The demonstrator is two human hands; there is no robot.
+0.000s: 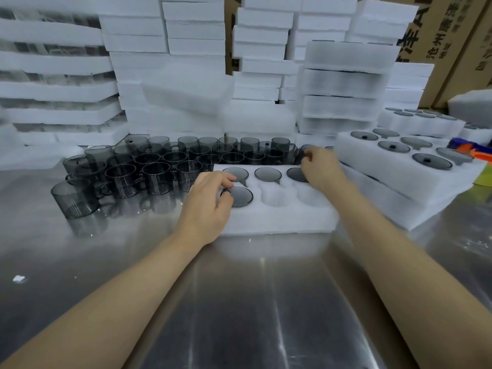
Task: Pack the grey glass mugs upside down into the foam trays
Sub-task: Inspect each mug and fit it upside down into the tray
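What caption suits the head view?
Left hand and right hand work at a foam tray holding four upside-down grey mugs.

A bare steel bench (253, 302) fills the foreground, its brushed top streaked with pale reflections. A white scrap (18, 278) lies on it near the left edge, a tiny white fleck (249, 239) sits nearer the middle, and a scatter of white crumbs (476, 245) lies towards the right. Brown cartons (452, 49) printed with black Chinese characters stand at the back right, and a strip of the same cardboard (229, 35) shows further left. At the right edge lies a blurred orange and blue object (476, 151), with a yellow-green patch (483, 179) just below it.
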